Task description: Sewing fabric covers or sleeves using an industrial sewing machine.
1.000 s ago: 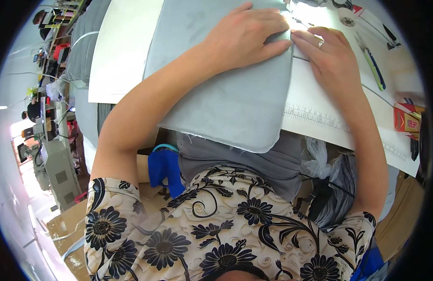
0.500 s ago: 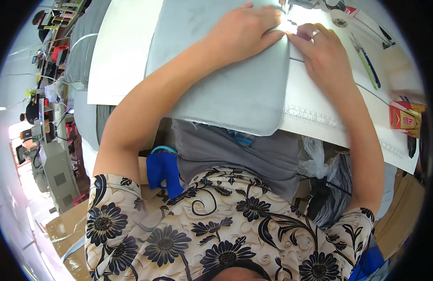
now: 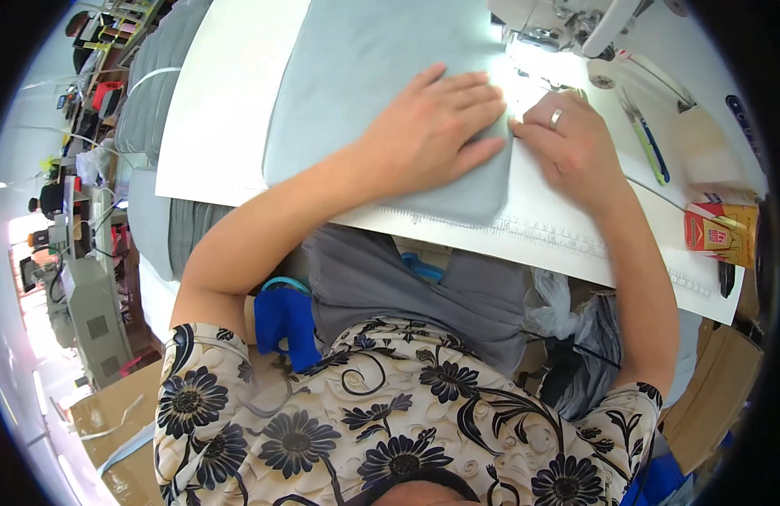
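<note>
A grey piece of fabric (image 3: 339,93) lies on the white table, its right edge running up to the lit needle area of a sewing machine (image 3: 537,42). My left hand (image 3: 440,126) rests flat on the fabric with its fingers spread, left of that edge. Wearing a ring, my right hand (image 3: 571,143) is closed, thumb and fingertips pinching the fabric's right edge just on my side of the machine. Glare washes out the spot under the needle, so the stitching point is hidden.
Right of my right hand lie thread snips (image 3: 647,139) and a red and yellow box (image 3: 719,236). Ruler markings (image 3: 550,236) run along the near part of the white table (image 3: 213,110). Stacked grey fabric (image 3: 158,84) stands at the left; grey cloth (image 3: 407,278) covers my lap.
The fabric has slid away from me toward the machine. Both hands have come back nearer to me along its right edge. The view has shifted, showing more of the machine.
</note>
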The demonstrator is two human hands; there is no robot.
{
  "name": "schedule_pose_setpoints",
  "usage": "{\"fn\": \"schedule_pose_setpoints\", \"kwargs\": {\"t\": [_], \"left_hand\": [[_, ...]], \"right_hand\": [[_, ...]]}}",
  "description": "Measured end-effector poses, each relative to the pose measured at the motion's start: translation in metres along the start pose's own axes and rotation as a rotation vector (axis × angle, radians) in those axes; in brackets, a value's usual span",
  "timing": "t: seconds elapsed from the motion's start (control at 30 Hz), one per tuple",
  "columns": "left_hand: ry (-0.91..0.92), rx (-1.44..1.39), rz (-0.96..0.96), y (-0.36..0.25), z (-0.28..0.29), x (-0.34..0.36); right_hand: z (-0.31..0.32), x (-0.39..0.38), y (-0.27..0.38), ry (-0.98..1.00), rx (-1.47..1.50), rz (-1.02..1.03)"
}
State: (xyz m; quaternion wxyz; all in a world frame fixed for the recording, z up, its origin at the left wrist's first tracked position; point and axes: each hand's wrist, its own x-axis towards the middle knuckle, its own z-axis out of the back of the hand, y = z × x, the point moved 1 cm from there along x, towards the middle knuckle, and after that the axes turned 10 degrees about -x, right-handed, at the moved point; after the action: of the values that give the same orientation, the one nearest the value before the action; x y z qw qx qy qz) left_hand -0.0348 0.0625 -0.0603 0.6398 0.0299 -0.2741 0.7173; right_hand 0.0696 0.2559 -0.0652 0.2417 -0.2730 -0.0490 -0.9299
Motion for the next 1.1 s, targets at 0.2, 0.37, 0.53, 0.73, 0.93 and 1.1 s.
{"fn": "schedule_pose_setpoints", "kwargs": {"t": [0.2,0.37,0.53,0.73,0.93,1.1], "left_hand": [[-0.069,0.022,-0.046,0.052,-0.011,0.035],[-0.152,0.306,-0.028,0.052,-0.022,0.035],[-0.120,0.356,0.057,0.038,-0.018,0.033],[-0.087,0.070,0.243,0.076,0.038,-0.018],[0.161,0.125,0.302,0.037,0.059,-0.108],[0.169,0.095,0.256,-0.009,0.079,-0.160]], "right_hand": [[-0.005,0.005,-0.001,0.026,-0.228,-0.229],[-0.007,0.001,-0.003,0.088,-0.175,-0.224],[-0.002,0.000,-0.004,0.114,-0.121,-0.289],[-0.008,0.012,-0.004,0.130,-0.116,-0.220],[-0.006,0.001,-0.005,0.107,0.029,-0.130],[0.003,-0.002,-0.001,0.080,0.137,-0.170]]}}
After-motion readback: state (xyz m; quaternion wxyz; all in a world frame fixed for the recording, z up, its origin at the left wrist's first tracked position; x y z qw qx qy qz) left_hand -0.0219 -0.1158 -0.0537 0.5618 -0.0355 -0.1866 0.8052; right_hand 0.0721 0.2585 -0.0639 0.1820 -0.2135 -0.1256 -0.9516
